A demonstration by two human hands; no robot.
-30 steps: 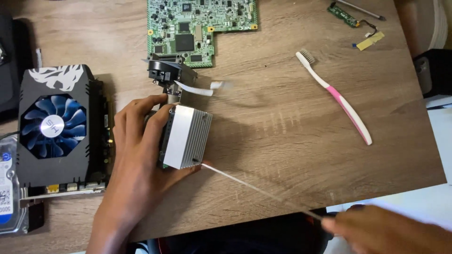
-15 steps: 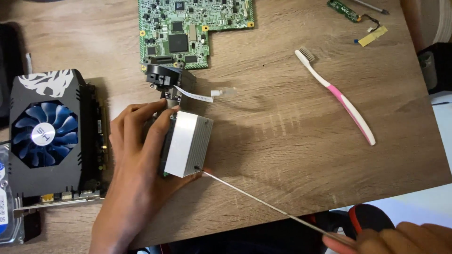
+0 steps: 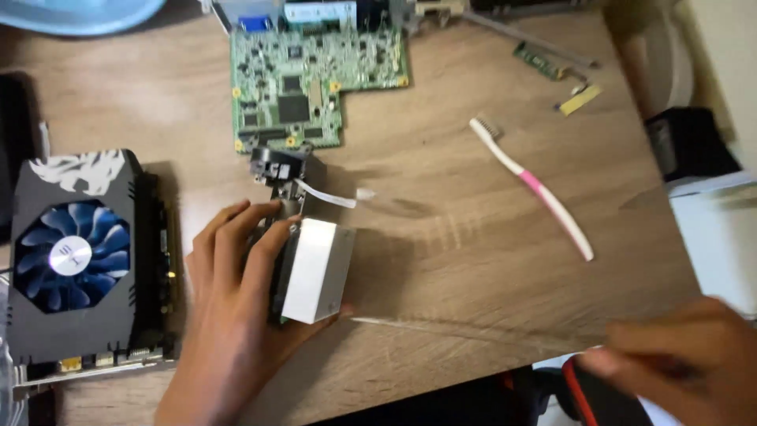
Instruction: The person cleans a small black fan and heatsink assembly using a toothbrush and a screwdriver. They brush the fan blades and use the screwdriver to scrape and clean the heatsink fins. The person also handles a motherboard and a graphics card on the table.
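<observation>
- Left hand [image 3: 236, 292] gripped silver metal block [image 3: 315, 270], fingers curled over its top & left side; block stood on wooden table [image 3: 473, 197], just below a small black part [image 3: 277, 167] w/ a white ribbon strip [image 3: 327, 194].
- Right hand [image 3: 678, 347], blurred, closed round end of a long thin screwdriver [image 3: 465, 331]; tip sat at block's lower right corner.
- Left of hand: black card w/ round blue fan [image 3: 69, 256], white patch on top corner.
- Above: green circuit board [image 3: 303, 71].
- Right: pink & white toothbrush [image 3: 530, 185]; small yellow tape piece [image 3: 579, 99] near far edge.
</observation>
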